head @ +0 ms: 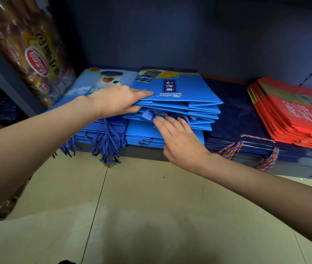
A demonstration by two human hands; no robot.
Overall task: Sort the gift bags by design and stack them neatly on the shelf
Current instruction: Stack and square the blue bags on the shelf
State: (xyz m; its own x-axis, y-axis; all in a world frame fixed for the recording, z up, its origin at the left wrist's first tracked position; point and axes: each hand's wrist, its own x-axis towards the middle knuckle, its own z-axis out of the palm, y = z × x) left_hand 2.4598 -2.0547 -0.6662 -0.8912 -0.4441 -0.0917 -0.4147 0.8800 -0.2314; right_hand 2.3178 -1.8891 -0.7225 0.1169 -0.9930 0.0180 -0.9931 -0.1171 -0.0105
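Note:
A stack of bright blue gift bags [180, 92] lies flat on the low shelf, centre. My left hand [117, 101] grips the top few bags at their left front corner, fingers flat on top and thumb underneath. My right hand [180, 138] is flat with straight fingers against the front edges of the stack, touching the light blue handles tucked there. Left of this stack lies a pale blue stack with a jar picture [101, 80], its blue cord handles [105, 141] hanging off the shelf. Dark navy bags [235, 115] lie to the right, and red bags [292, 115] at far right.
A clear packet of bread [31, 54] leans at the left against the grey shelf upright [8, 77]. Multicoloured cord handles [265, 157] dangle from the navy stack over the shelf's front edge. A beige tiled floor [151, 216] spreads below.

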